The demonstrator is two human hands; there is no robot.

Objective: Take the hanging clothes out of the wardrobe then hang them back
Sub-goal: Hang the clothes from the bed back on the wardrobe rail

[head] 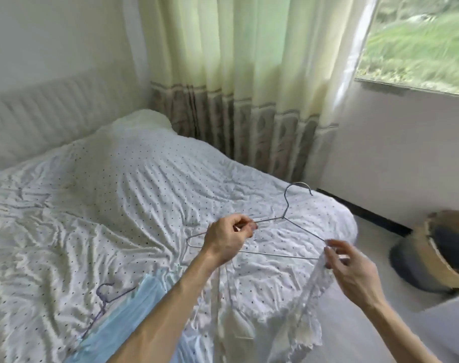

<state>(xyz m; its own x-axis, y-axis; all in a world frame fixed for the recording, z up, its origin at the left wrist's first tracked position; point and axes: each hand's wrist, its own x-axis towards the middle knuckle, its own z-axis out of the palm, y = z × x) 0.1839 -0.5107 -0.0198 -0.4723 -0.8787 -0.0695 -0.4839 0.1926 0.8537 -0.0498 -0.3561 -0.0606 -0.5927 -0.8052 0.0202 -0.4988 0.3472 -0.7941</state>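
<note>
Gripping wire hanger (283, 218) in curled left hand (226, 240) above bed (118, 192), pinching strap of white lace top (238, 323), draped at 6 o'clock, with right hand (354, 273) at hanger's 4 o'clock end, judged dressing hanger before re-hanging, next needing strap hooked over that end.

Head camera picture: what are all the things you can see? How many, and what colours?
bed sheet: one, white with dark dots, on the bed
headboard: one, white, far left
curtain: one, pale green with grey band, behind the bed
window: one, green outside, top right
round thing: one, tan and grey, floor at right, blurred
blue cloth: one, bed's near edge
purple hanger: one, on the blue cloth
wire hanger: one, silver, held above the bed
lace top: one, white, hanging below the wire hanger
left hand: grip on the wire hanger
right hand: grip pinching the lace top
</note>
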